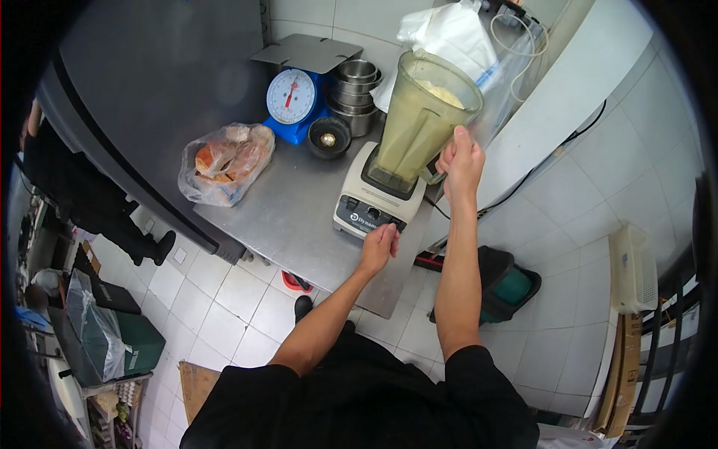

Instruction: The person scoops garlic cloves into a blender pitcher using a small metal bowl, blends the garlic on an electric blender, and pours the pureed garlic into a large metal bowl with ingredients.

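A blender jar (419, 127) holding a pale yellow-green mixture stands on its cream blender base (374, 196), with no lid on it. My right hand (461, 163) is wrapped round the jar's handle, thumb on top near the rim. At the base's front panel, my left hand (380, 247) has its fingers drawn together by the right end of the controls; the fingertips partly hide what they touch. The base rests on a steel table (277, 232).
Left of the blender are a bag of orange-brown food (226, 165), a blue dial scale (294, 101), a black bowl (329, 138) and stacked metal containers (355, 93). White plastic bags (449, 37) lie behind. A person in dark clothes (82, 187) stands far left.
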